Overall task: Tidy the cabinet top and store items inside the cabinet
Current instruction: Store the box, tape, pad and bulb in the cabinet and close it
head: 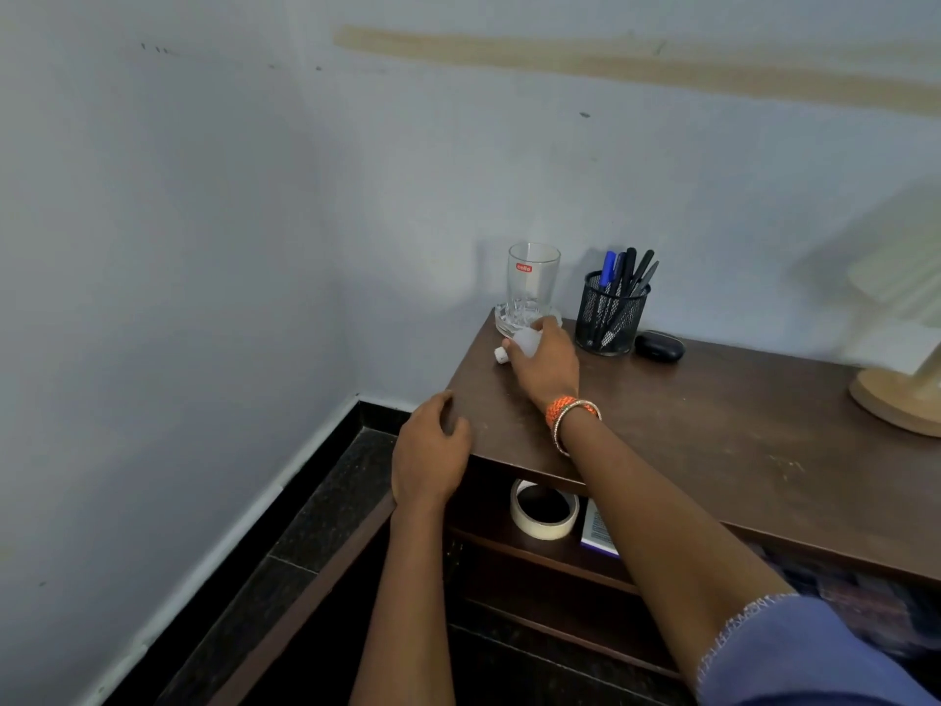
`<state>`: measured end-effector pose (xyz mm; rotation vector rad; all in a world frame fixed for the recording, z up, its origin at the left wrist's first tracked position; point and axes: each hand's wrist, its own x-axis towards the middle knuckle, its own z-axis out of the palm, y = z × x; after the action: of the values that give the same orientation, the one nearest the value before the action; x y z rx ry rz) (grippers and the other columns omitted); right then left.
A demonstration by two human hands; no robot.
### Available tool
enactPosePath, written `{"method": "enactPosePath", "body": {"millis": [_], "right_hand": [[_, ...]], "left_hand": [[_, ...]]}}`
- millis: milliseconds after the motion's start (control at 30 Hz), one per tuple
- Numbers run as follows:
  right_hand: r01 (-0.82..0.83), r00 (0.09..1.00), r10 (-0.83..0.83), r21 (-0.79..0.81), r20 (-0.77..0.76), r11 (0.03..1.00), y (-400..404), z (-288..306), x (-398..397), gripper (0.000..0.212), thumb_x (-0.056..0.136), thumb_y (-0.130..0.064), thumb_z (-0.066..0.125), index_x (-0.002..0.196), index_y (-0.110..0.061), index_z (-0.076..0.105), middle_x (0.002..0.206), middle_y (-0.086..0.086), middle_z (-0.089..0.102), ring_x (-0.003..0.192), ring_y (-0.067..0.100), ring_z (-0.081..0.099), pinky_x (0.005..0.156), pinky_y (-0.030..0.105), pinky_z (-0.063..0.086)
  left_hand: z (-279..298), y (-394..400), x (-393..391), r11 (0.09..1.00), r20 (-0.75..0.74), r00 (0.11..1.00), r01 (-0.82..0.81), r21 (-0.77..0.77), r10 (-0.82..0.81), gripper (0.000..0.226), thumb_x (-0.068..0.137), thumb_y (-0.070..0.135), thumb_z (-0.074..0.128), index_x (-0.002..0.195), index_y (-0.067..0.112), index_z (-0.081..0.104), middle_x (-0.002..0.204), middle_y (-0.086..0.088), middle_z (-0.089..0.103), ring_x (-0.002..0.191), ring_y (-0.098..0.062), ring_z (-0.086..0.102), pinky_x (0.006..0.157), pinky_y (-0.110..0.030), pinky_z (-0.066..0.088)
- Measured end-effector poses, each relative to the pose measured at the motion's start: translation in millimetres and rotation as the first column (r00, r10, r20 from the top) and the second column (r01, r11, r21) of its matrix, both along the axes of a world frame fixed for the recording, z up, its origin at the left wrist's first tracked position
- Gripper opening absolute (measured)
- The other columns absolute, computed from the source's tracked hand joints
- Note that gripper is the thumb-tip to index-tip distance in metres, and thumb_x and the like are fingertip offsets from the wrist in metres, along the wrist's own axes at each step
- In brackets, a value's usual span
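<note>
Under my right hand [545, 366], at the far left corner of the cabinet top [713, 425], lies a small white bottle [524, 343] on its side; my fingers curl over its pale body and its cap [501, 355] sticks out to the left of them. I judge that I have a grip on it, though the palm hides how firm it is. My left hand [430, 458] rests on the near corner of the top with its fingers loosely bent, holding nothing that I can see — the thumb sits against the edge.

The main risk stands just beyond my right fingertips: a glass [533, 280] upright on a clear dish [504, 318], touching or nearly touching the bottle. If I lift with a forward tilt, the knuckles may knock the glass over toward the wall or off the left edge. To the right of the fingers is a mesh pen cup [611, 315], with a dark case [659, 346] past it — a sideways sweep could catch the cup.

The bottle looks smooth and rounded, so it may slip as I carry it down. Below my wrist the cabinet is open, and a tape roll [544, 512] and a box [598, 532] already sit on the shelf [509, 540]. Dropping the bottle in carelessly could let it roll out to the floor.
</note>
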<state>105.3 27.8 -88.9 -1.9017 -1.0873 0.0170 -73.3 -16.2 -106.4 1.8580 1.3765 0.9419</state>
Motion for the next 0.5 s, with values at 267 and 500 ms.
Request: {"method": "enactPosePath", "body": {"millis": [267, 500], "right_hand": [[-0.021, 0.913, 0.109, 0.221, -0.394, 0.975, -30, 5, -14, 0.043, 0.072, -0.019, 0.081, 0.105, -0.009, 0.056, 0.103, 0.005, 0.059, 0.092, 0.018, 0.056, 0.075, 0.023, 0.046], [-0.138, 0.770, 0.372, 0.434, -0.518, 0.890, -135, 3, -73, 0.033, 0.075, -0.007, 0.078, 0.098, -0.018, 0.057, 0.099, 0.002, 0.065, 0.089, 0.014, 0.062, 0.073, 0.023, 0.054]], "left_hand": [[-1, -13, -3, 0.989, 0.268, 0.960, -0.110, 0.099, 0.080, 0.031, 0.085, 0.009, 0.051, 0.112, 0.010, 0.066, 0.103, -0.009, 0.068, 0.080, -0.016, 0.062, 0.075, -0.030, 0.053], [-34, -74, 0, 0.936, 0.412, 0.888, -0.301, 0.182, 0.206, 0.022, 0.075, 0.002, 0.045, 0.059, 0.005, 0.061, 0.059, -0.005, 0.060, 0.054, -0.017, 0.054, 0.054, -0.029, 0.043]]}}
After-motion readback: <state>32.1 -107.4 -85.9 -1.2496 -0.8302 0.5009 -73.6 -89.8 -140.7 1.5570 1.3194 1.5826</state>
